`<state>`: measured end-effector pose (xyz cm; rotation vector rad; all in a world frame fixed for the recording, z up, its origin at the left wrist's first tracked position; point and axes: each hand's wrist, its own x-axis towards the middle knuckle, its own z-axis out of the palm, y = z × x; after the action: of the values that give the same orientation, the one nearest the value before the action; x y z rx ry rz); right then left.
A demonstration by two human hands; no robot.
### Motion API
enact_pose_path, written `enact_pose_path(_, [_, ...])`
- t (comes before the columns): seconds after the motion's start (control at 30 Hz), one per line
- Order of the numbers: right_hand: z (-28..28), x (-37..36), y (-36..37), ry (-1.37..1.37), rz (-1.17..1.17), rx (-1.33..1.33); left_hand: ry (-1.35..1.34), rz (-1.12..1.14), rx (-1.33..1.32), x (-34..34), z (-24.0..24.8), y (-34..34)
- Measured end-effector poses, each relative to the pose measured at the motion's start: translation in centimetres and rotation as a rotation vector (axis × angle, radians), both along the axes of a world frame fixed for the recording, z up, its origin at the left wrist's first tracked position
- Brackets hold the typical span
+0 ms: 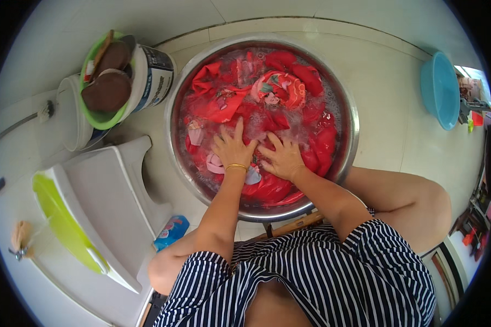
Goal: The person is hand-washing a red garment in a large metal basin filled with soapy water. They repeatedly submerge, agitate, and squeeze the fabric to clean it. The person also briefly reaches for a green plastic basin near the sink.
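Observation:
A wide steel basin (353, 128) stands on the floor in front of me, filled with foamy water and red cloth (264, 188). My left hand (234, 151) is in the middle of the basin, palm down, its fingers spread over the wet cloth; a gold bangle circles that wrist. Beside it my right hand (282, 158) also lies with fingers apart on the cloth, and neither hand grips anything I can see. A red flowered piece (289, 90) floats toward the far side. Small pink cloth (215, 163) lies next to my left wrist.
At left stand white buckets (154, 76), with a green bowl (101, 119) holding brown items on top. A white plastic piece (106, 171) and a lime-green tub (65, 218) are nearer. A blue packet (172, 231) lies by my left knee. A blue tub (441, 91) is far right.

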<state>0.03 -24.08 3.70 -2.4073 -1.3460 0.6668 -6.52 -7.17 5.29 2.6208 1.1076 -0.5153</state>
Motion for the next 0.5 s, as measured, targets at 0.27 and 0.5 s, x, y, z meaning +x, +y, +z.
enact_pose_path(0.27, [-6.0,6.9,5.6,0.712,0.147,0.104,0.220,-0.161,0.195,1.1,-8.8,7.5])
enact_pose_path(0.5, [-1.2,10.2,11.3,0.451,-0.083,-0.407,0.457,0.017,-0.132,7.3,-0.4,10.2])
